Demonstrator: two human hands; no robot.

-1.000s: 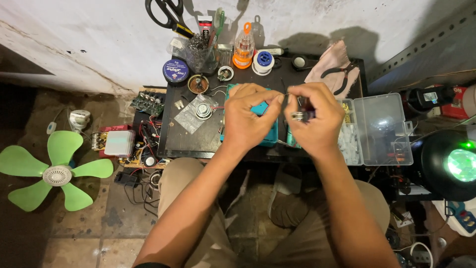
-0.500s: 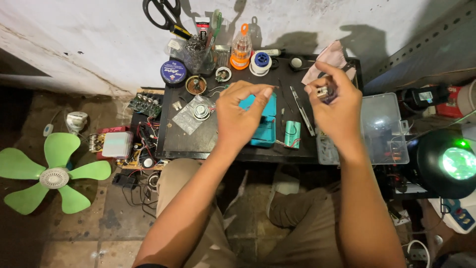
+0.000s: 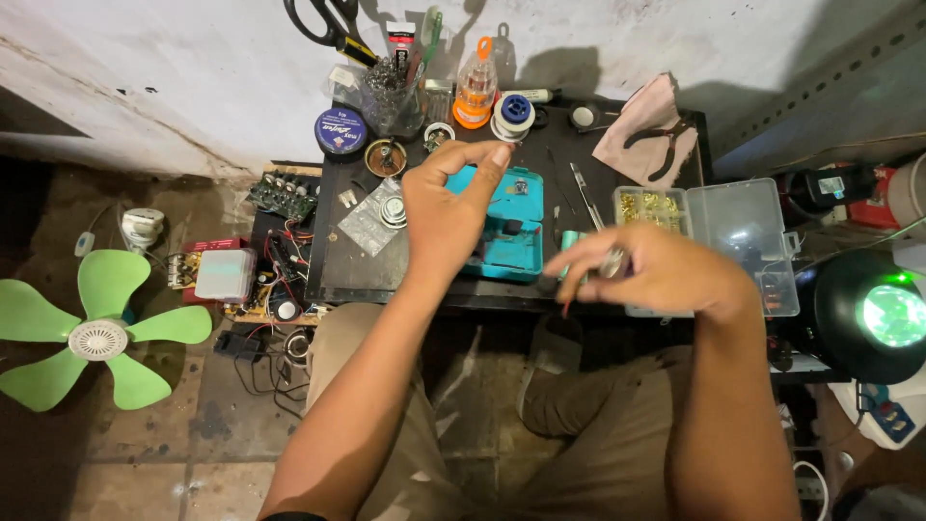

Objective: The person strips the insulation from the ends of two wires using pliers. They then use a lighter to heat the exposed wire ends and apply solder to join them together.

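My left hand (image 3: 446,207) is raised over the black worktable (image 3: 338,270), thumb and fingertips pinched together above a teal tray (image 3: 511,236). Whether anything sits in that pinch is too small to see. My right hand (image 3: 661,275) is blurred at the table's front edge, just right of the teal tray, with its fingers closed on a small metal part (image 3: 612,260). Behind that hand lies a clear plastic compartment box (image 3: 738,227) with its lid open and small brass parts (image 3: 651,205) in one cell.
Tweezers (image 3: 584,188) lie between tray and box. Pliers rest on a pink cloth (image 3: 641,130) at the back right. An orange-capped bottle (image 3: 476,92), solder spool (image 3: 511,116), blue tin (image 3: 340,130) and tool cup (image 3: 391,92) line the wall. A green fan (image 3: 96,333) lies left, a green-lit lamp (image 3: 892,314) right.
My right hand went from beside the left out to the compartment box and has come back toward the table's front with a small metal part. My left hand stayed over the teal tray.
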